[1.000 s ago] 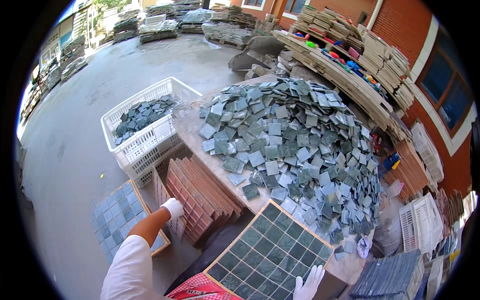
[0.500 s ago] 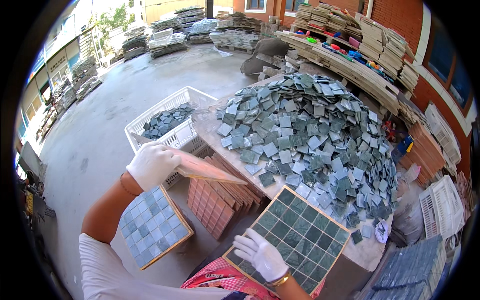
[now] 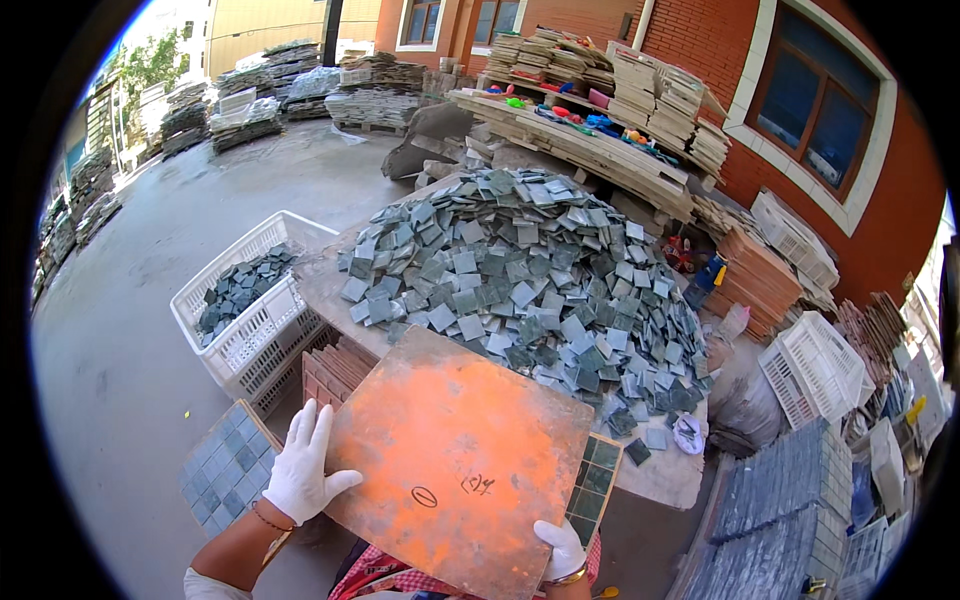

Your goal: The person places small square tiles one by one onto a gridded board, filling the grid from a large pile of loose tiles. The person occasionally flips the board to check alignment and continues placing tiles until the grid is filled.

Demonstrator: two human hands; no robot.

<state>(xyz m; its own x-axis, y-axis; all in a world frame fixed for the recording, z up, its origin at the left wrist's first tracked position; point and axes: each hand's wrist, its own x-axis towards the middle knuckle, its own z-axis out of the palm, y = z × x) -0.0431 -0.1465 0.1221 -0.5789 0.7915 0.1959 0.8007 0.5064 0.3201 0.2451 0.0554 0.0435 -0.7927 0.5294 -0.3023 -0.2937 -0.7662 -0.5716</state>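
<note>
Left grip: gloved left hand (image 3: 302,470) is spread wide at the left edge of the orange board (image 3: 450,450), thumb out over the face, not clamped.
Right grip: gloved right hand (image 3: 562,550) is by the board's lower right corner, fingers partly curled; can't tell how tightly they close or what's underneath.
Orange board: flat between the hands, a bit tilted, covering most of the green tile panel (image 3: 592,485); can't see if the two touch.
How it handles: looks stiff and thin, so probably not too heavy, just awkward. Smooth gloves on a dusty face might slip tbh.
Where to hold: I'd go for opposite edges, near mid-side. Corners look kinda worn.
Tile heap (image 3: 520,290): just beyond the board, on the worktop (image 3: 660,485). Loose squares, likely chip easily.
Blue-grey tile panel (image 3: 225,470): left of the board, lower down.
</note>
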